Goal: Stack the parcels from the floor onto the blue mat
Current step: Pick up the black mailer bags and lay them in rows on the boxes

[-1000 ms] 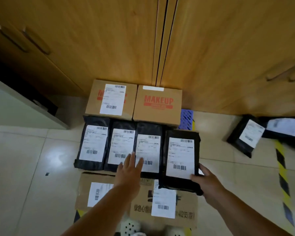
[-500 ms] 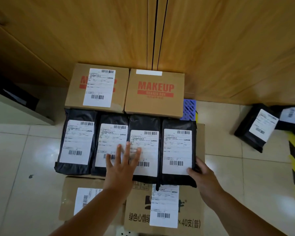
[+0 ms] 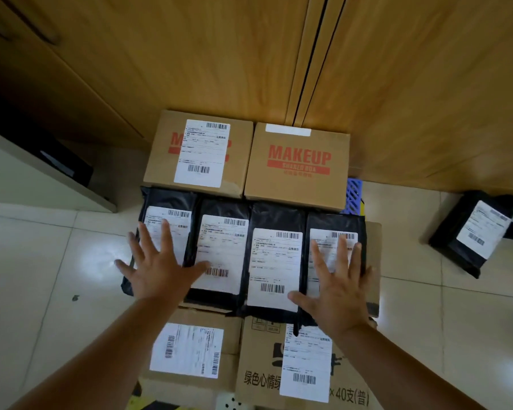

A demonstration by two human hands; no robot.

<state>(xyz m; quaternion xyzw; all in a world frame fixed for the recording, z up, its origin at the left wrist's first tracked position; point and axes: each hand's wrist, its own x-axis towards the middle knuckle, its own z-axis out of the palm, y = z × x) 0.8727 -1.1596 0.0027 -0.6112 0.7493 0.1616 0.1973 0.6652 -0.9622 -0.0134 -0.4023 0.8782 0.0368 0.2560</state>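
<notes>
Our left hand (image 3: 157, 267) lies flat with the fingers spread wide over the leftmost black bag (image 3: 163, 208), the thumb reaching onto the label of the second bag (image 3: 222, 250). Our right hand (image 3: 338, 288) is spread the same way on the rightmost bag (image 3: 335, 232), its thumb stretching toward the third bag (image 3: 274, 261). Neither hand grips anything; both look to be pressing down, and we judge this is to flatten and square the soft bags so the row sits level for another layer.

The four bags lie side by side, touching, labels up, across the cardboard boxes beneath them. Two of those lower boxes show toward us: one with a white label (image 3: 190, 350) on the left, one with printed characters (image 3: 305, 374) on the right. Behind the bags, against the wooden cabinet doors (image 3: 219, 54), stand two more boxes, the left one labelled (image 3: 199, 152), the right one printed MAKEUP (image 3: 298, 164).

The blue mat (image 3: 353, 196) shows only as a sliver beside the MAKEUP box; the stack hides the rest, so it likely sits on it.

Out on the tiled floor (image 3: 42, 291) to the right, well apart, another black bag (image 3: 468, 232) lies tilted, with more behind it at the frame's edge. We judge these are still to be carried over.
</notes>
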